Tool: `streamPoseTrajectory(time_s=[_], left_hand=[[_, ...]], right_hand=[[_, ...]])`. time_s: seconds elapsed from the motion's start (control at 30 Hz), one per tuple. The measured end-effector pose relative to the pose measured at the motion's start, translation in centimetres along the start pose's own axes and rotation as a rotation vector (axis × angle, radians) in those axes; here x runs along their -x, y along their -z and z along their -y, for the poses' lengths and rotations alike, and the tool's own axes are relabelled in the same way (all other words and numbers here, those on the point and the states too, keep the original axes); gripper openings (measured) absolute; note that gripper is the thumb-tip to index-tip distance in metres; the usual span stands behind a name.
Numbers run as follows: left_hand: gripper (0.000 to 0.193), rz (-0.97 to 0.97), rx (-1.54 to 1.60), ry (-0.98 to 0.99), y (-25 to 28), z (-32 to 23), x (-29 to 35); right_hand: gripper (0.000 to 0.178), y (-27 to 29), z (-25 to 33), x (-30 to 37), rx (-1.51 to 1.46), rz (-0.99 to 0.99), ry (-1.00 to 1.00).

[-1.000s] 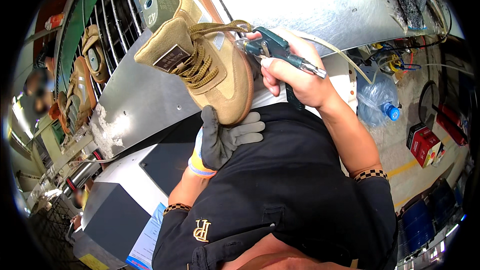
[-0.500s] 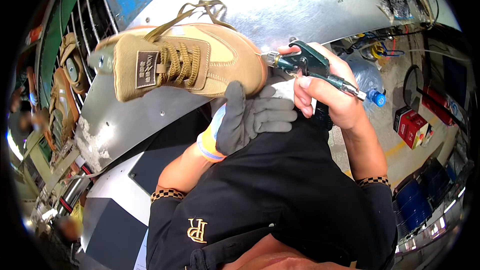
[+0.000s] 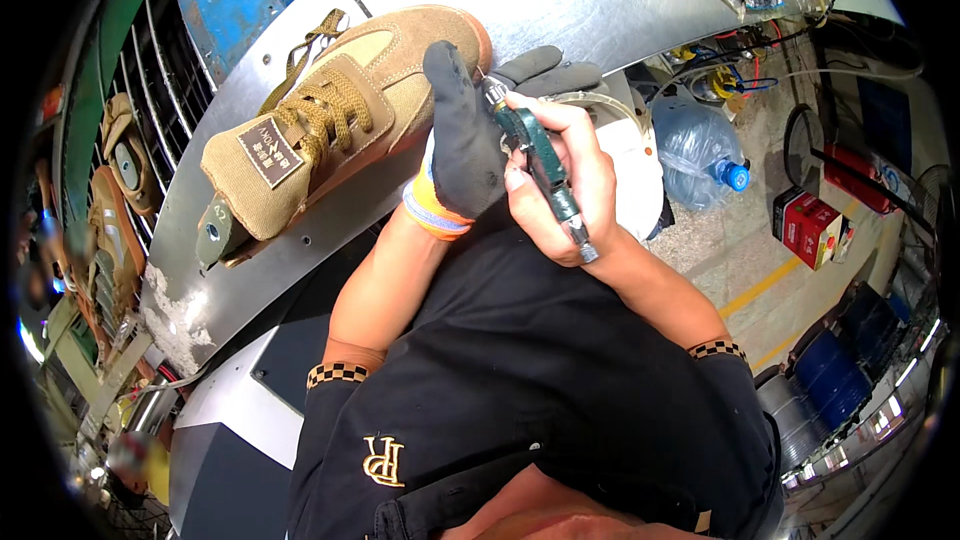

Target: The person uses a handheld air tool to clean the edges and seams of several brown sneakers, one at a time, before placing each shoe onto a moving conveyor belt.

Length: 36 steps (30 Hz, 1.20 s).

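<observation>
A tan lace-up shoe (image 3: pixel 385 100) with olive laces and a tan-brown sole lies slanted on the metal bench. A grey-green shoe last (image 3: pixel 218 225) sticks out of its ankle opening. My left hand (image 3: pixel 465 155), in a black-palmed work glove, is at the toe, thumb against the shoe's near side and fingers stretched out past the toe. My right hand (image 3: pixel 580 175), bare, is closed round a dark green spray gun (image 3: pixel 540 145) with a silver nozzle. The nozzle tip points at the toe edge, close to the gloved palm; whether it touches the shoe, I cannot tell.
The shiny metal bench (image 3: pixel 560 0) curves across the top. On the left, several tan shoes (image 3: pixel 120 210) stand by a wire rack (image 3: pixel 165 50). To the right are a large clear water bottle (image 3: pixel 695 155), a red box (image 3: pixel 805 230) and loose cables (image 3: pixel 745 80).
The shoe has swung so its toe points farther up and its heel end lies lower. My left hand moved up to the toe. My right hand brought the spray gun left and turned it more upright.
</observation>
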<state>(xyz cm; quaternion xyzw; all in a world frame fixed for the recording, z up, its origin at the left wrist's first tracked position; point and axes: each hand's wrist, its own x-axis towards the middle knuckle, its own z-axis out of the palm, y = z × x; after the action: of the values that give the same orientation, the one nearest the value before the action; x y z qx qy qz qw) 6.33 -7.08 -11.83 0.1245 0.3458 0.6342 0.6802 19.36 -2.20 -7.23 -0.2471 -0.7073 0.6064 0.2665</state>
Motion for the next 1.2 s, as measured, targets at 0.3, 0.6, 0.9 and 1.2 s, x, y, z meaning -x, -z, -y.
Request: streamPoseTrajectory(time_s=[0.3, 0.6, 0.9, 1.2], left_hand=[[0.068, -0.395, -1.105, -0.98, -1.2, -7.7, 16.2], [0.105, -0.823, -1.4, -0.434, -1.3, -3.8, 17.5], [0.093, -0.966, -1.356, -0.478, -1.7, -2.9, 17.1], [0.05, -0.869, -1.206, -1.027, 5.4, -8.1, 12.1]], right_hand=[[0.038, 1.8, -1.5, -5.9, -0.3, 0.139, -0.136], [0.038, -1.6, -2.8, -11.6, -0.608, 0.195, -0.182], [0.042, -0.4, -2.7, -5.0, -0.306, 0.216, -0.056], [0.045, 13.3, -3.8, -10.7, -0.416, -0.145, 0.029]])
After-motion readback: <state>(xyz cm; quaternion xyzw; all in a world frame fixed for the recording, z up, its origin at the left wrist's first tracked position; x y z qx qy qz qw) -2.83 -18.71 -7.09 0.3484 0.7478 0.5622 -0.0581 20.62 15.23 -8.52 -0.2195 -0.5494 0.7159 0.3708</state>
